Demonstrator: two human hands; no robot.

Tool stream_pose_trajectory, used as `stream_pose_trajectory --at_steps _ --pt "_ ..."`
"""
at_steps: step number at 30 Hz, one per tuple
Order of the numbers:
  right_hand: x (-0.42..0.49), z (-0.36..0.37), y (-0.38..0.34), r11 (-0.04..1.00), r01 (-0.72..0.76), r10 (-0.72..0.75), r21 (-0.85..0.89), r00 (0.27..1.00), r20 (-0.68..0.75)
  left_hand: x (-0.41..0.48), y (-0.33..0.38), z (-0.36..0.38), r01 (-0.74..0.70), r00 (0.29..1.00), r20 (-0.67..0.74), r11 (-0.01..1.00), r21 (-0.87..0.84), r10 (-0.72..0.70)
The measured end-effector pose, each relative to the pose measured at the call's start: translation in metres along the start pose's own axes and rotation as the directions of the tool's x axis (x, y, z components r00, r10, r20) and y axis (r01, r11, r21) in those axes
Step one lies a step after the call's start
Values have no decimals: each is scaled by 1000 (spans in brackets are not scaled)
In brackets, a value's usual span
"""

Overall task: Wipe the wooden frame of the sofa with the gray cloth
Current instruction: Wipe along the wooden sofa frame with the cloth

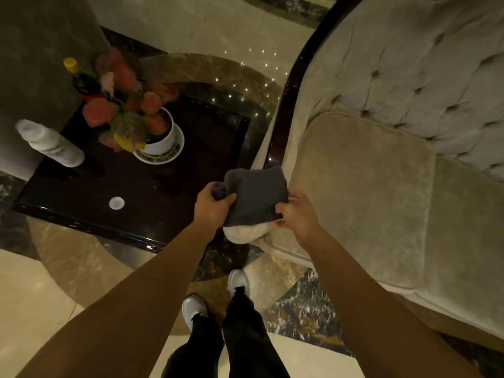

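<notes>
A gray cloth (255, 196) is stretched between both hands over the front end of the sofa's armrest. My left hand (212, 205) grips its bunched left corner. My right hand (296, 211) pinches its right edge. The sofa (381, 186) is beige velvet with a tufted back and a seat cushion. Its dark glossy wooden frame (283, 115) runs along the armrest from the cloth up toward the backrest top. The cloth hides the frame's front end.
A dark glossy side table (191, 159) stands left of the sofa. On it are a potted plant with red leaves (136, 115), a white spray can (50, 144), a dark bottle with a yellow cap (81, 80) and a small white cap (116, 203). My feet (215, 298) stand on polished marble floor.
</notes>
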State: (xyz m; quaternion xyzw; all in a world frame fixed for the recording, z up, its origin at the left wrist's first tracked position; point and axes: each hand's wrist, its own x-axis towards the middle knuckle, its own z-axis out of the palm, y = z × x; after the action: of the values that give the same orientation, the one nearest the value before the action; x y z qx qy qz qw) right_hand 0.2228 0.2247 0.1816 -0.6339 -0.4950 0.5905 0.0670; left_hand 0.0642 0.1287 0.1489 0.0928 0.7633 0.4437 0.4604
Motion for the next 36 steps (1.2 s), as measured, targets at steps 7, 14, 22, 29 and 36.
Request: stream_pose_trajectory --at_steps 7,14,22,29,36 --pt "29 40 1 246 546 -757 -800 624 193 16 -16 17 -196 980 29 944 263 196" --pt "36 53 45 -102 626 -590 -773 587 554 21 -30 10 248 968 80 838 -487 -240" --pt "62 50 25 64 424 -682 -904 680 270 40 -39 39 54 982 -170 990 -134 -77" --pt "106 0 -12 -193 545 -690 -816 516 508 36 -42 54 55 976 -211 998 27 -48" --pt "40 25 52 -87 690 -635 -719 517 573 39 -41 39 158 969 -157 967 -202 -191"
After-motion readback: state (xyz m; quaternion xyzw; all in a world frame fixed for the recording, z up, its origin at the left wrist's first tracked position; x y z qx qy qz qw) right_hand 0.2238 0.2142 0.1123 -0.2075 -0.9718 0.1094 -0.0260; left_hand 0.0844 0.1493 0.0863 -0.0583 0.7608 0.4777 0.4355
